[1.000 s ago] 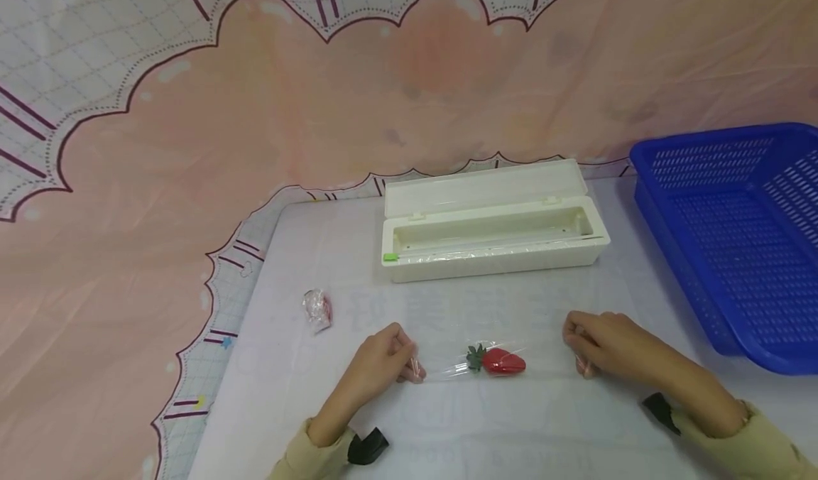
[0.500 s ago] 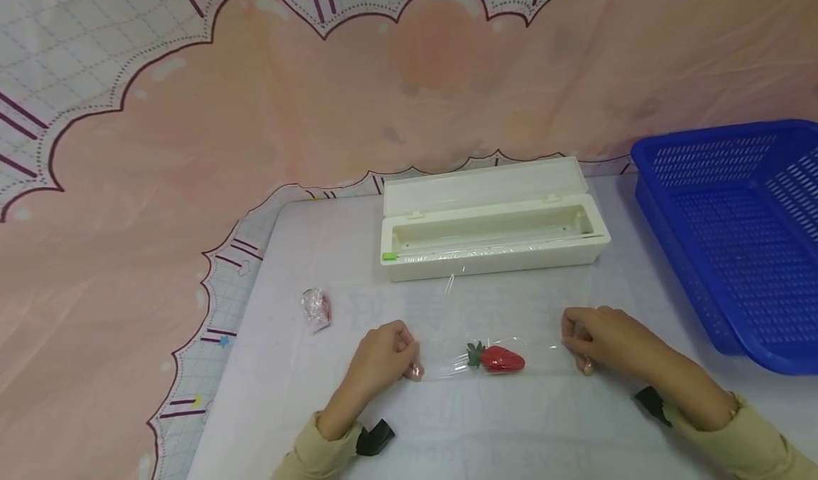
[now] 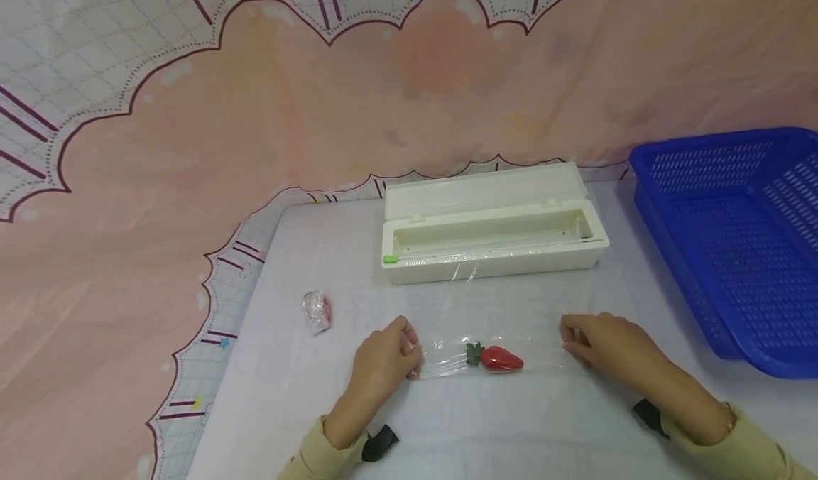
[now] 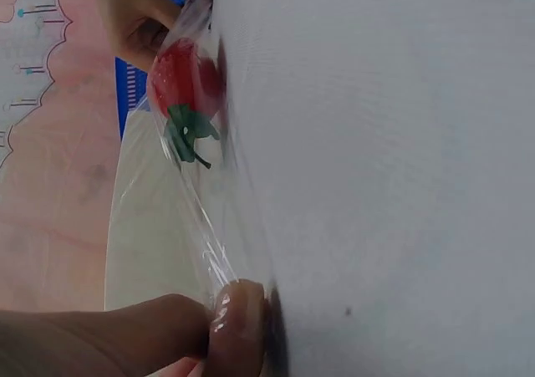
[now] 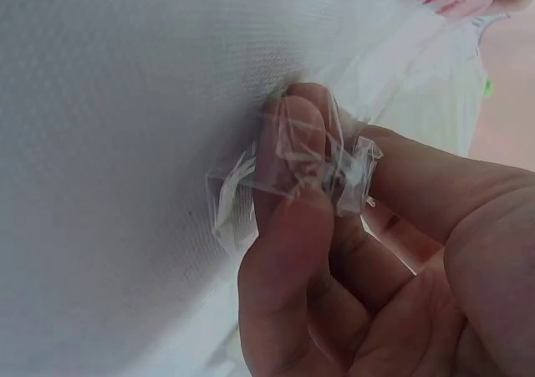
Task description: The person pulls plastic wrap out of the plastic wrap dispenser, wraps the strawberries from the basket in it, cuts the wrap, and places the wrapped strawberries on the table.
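A red strawberry point(image 3: 501, 359) with green leaves lies between the hands, covered by clear plastic wrap point(image 3: 445, 361). At its left, my left hand point(image 3: 386, 356) pinches one side of the wrap between thumb and finger; the left wrist view shows the film stretched from the thumb to the strawberry point(image 4: 185, 80). On the other side, my right hand point(image 3: 616, 344) pinches the opposite edge, and crumpled film point(image 5: 358, 176) pokes out between its fingers in the right wrist view. The film runs back toward a long white wrap dispenser point(image 3: 498, 267), whose lid stands raised.
A small film-wrapped bundle point(image 3: 317, 312) with some red in it lies at the left. The blue plastic basket point(image 3: 686, 281) stands at the right. A patterned cloth point(image 3: 409, 96) hangs behind the white table point(image 3: 268, 402).
The left hand has risen slightly away from the table's front edge. Film creases now show in front of the dispenser. Both hands keep hold of the wrap, and the strawberry has barely shifted.
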{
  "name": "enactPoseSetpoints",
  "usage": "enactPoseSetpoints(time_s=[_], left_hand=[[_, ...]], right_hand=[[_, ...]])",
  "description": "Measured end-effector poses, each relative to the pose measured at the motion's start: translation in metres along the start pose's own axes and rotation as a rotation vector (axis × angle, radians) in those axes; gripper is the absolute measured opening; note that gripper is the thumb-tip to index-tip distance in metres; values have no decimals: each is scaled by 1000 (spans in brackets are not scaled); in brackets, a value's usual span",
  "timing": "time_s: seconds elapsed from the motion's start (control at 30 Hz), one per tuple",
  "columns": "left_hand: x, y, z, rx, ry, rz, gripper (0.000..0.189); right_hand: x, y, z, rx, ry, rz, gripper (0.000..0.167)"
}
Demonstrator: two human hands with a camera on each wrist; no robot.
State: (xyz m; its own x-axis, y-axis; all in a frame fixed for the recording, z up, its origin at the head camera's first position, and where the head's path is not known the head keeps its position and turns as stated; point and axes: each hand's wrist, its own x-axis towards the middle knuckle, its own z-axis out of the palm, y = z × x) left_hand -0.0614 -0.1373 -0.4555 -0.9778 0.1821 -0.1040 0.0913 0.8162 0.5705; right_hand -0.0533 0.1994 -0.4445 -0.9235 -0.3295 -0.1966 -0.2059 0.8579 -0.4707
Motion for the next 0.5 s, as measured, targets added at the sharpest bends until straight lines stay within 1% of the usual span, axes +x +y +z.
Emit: enactPoseSetpoints(time_s=[0.07, 0.17, 0.23, 0.3, 0.4, 0.5], left_hand=[[-2, 0, 1, -6, 12, -1, 12], [-5, -1, 4, -46, 23, -9, 14], [-6, -1, 6, -47, 47, -9, 16], [-6, 0, 7, -20, 82, -1, 20], [-5, 2, 8, 48, 135, 15, 23], [-5, 4, 8, 70, 139, 18, 23]], right_hand=[[0, 0, 1, -19, 25, -3, 26], [0, -2, 1, -38, 53, -1, 26], [0, -2, 1, -54, 70, 1, 26], [0, -3, 1, -66, 85, 13, 25], [-1, -4, 2, -78, 119, 16, 25], [0, -5, 3, -63, 138, 8, 24]])
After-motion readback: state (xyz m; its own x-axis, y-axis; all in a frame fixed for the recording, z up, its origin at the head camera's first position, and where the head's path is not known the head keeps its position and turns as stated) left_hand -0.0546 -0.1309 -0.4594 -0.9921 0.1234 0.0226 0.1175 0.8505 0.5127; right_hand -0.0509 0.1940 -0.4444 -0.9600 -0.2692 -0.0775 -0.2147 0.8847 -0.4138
